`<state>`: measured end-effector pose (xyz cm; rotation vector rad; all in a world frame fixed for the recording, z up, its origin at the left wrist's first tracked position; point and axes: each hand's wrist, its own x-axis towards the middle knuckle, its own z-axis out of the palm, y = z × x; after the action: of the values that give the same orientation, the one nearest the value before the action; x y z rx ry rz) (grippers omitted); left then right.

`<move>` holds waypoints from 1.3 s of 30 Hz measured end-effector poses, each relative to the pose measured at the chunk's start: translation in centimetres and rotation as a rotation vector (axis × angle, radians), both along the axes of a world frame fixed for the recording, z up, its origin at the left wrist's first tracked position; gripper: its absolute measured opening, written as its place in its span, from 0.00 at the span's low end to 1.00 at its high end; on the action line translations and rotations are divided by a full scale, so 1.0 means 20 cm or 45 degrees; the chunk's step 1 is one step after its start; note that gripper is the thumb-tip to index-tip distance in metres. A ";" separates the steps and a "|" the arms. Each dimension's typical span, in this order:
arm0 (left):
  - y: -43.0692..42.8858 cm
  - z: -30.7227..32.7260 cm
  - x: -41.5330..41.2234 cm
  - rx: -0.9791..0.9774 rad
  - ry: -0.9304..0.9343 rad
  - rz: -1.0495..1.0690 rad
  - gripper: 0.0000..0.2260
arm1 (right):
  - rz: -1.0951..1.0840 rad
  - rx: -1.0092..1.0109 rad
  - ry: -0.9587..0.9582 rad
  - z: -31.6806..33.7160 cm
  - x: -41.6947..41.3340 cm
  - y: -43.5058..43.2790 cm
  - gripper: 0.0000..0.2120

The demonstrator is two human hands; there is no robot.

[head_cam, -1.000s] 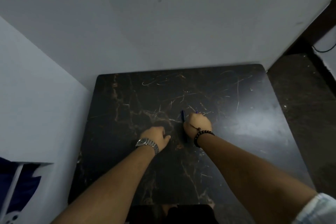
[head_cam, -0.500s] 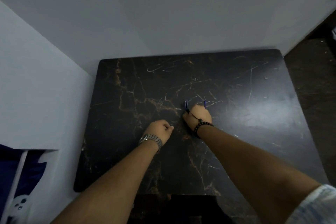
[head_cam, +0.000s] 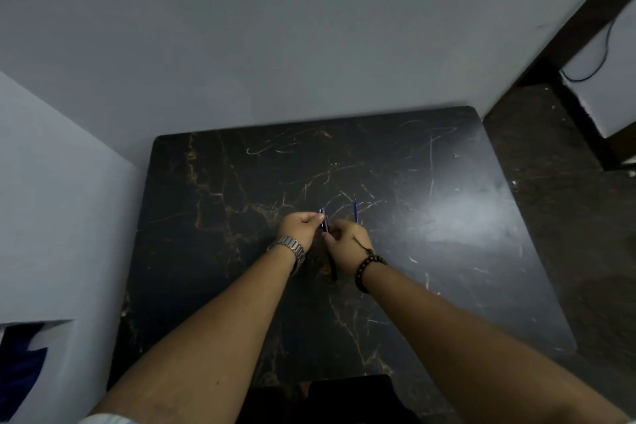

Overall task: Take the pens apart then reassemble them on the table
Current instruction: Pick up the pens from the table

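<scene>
Over the middle of the black marble table [head_cam: 220, 224], my left hand [head_cam: 298, 225] pinches the top end of a blue pen [head_cam: 322, 220]. My right hand [head_cam: 347, 244] grips the same pen lower down; its dark lower end [head_cam: 332, 268] pokes out below the fist. A thin blue pen part [head_cam: 356, 211] sticks up from the far side of my right hand, held in that fist. The two hands nearly touch. Fingers hide most of the pen's middle.
Grey walls close in behind and on the left of the table. A dark floor [head_cam: 557, 203] lies to the right with a cable on the far wall. A dark object [head_cam: 347, 396] sits at the near table edge.
My left hand has moved right from resting as a fist on the table and taken hold of the pen's top end. The right hand has kept its grip.
</scene>
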<state>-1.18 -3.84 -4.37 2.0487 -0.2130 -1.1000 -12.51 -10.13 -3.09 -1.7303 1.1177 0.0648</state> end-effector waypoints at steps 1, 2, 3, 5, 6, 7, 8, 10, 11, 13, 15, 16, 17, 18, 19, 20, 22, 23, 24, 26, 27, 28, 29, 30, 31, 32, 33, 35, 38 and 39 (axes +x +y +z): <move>-0.01 -0.01 0.00 -0.015 0.018 0.013 0.10 | -0.079 0.109 -0.024 -0.02 0.00 0.00 0.07; -0.01 -0.02 -0.01 -0.025 0.044 0.026 0.11 | -0.170 0.243 -0.059 -0.03 -0.01 -0.01 0.09; -0.02 -0.02 -0.02 -0.035 0.068 0.033 0.11 | -0.253 0.374 -0.101 -0.05 -0.01 -0.01 0.11; -0.03 -0.02 -0.04 -0.064 0.087 0.057 0.11 | -0.333 0.541 -0.183 -0.07 -0.01 0.00 0.15; -0.03 -0.02 -0.04 -0.075 0.085 0.067 0.11 | -0.352 0.579 -0.199 -0.07 -0.01 0.00 0.16; -0.04 -0.01 -0.05 -0.075 0.077 0.067 0.11 | -0.379 0.605 -0.210 -0.05 -0.01 0.01 0.18; -0.04 -0.02 -0.05 -0.074 0.071 0.058 0.11 | -0.414 0.639 -0.223 -0.05 -0.01 0.01 0.18; -0.05 -0.02 -0.06 -0.064 0.079 0.010 0.10 | -0.483 0.734 -0.260 -0.06 -0.01 0.01 0.17; -0.06 -0.02 -0.06 -0.059 0.093 -0.019 0.09 | -0.508 0.766 -0.268 -0.07 0.00 0.01 0.16; -0.06 -0.03 -0.07 -0.061 0.119 -0.043 0.07 | -0.530 0.758 -0.258 -0.08 0.02 0.01 0.16; -0.07 -0.04 -0.06 -0.052 0.149 -0.016 0.07 | -0.531 0.718 -0.250 -0.11 0.03 0.00 0.15; -0.07 -0.05 -0.06 -0.052 0.161 0.002 0.07 | -0.534 0.703 -0.245 -0.12 0.04 0.00 0.14; -0.08 -0.05 -0.06 -0.055 0.168 0.013 0.08 | -0.550 0.707 -0.250 -0.11 0.04 0.00 0.13; -0.08 -0.06 -0.05 -0.059 0.177 0.022 0.09 | -0.570 0.714 -0.256 -0.10 0.05 0.00 0.13; -0.08 -0.06 -0.05 -0.057 0.180 0.024 0.08 | -0.596 0.714 -0.264 -0.08 0.05 0.00 0.13; -0.08 -0.07 -0.05 -0.053 0.182 0.026 0.08 | -0.603 0.711 -0.263 -0.07 0.06 0.00 0.13; -0.08 -0.07 -0.04 -0.050 0.204 0.039 0.06 | -0.605 0.706 -0.258 -0.08 0.06 0.01 0.14; -0.09 -0.07 -0.04 -0.043 0.218 0.047 0.06 | -0.604 0.701 -0.257 -0.08 0.06 0.01 0.14; -0.09 -0.07 -0.03 -0.039 0.233 0.062 0.06 | -0.610 0.692 -0.255 -0.08 0.07 0.01 0.14; -0.09 -0.09 -0.02 -0.037 0.270 0.079 0.08 | -0.624 0.669 -0.275 -0.08 0.06 0.02 0.14; -0.09 -0.10 -0.02 -0.043 0.289 0.085 0.08 | -0.630 0.650 -0.285 -0.08 0.06 0.02 0.14; -0.10 -0.10 -0.01 -0.047 0.300 0.082 0.08 | -0.636 0.643 -0.296 -0.08 0.06 0.02 0.14; -0.10 -0.10 -0.01 -0.046 0.296 0.068 0.07 | -0.644 0.645 -0.304 -0.08 0.06 0.03 0.14; -0.11 -0.11 -0.01 -0.042 0.288 0.061 0.07 | -0.646 0.650 -0.304 -0.08 0.05 0.03 0.14; -0.12 -0.10 0.00 -0.043 0.277 0.068 0.06 | -0.634 0.652 -0.291 -0.09 0.05 0.04 0.14; -0.13 -0.10 0.01 -0.053 0.279 0.104 0.07 | -0.611 0.655 -0.276 -0.08 0.05 0.05 0.15; -0.14 -0.08 0.02 -0.076 0.303 0.161 0.09 | -0.584 0.653 -0.245 -0.09 0.04 0.05 0.15; -0.15 -0.07 0.06 -0.088 0.320 0.272 0.11 | -0.532 0.661 -0.167 -0.09 0.01 0.06 0.13; -0.14 -0.09 0.12 -0.003 0.170 0.268 0.11 | -0.476 0.657 -0.096 -0.11 -0.05 0.09 0.11; -0.13 -0.10 0.13 0.037 0.108 0.244 0.11 | -0.454 0.638 -0.075 -0.12 -0.07 0.09 0.11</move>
<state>1.41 -6.44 -6.31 1.9968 0.0416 -1.0724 -13.84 -8.26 -5.50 -1.0715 1.2266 0.0653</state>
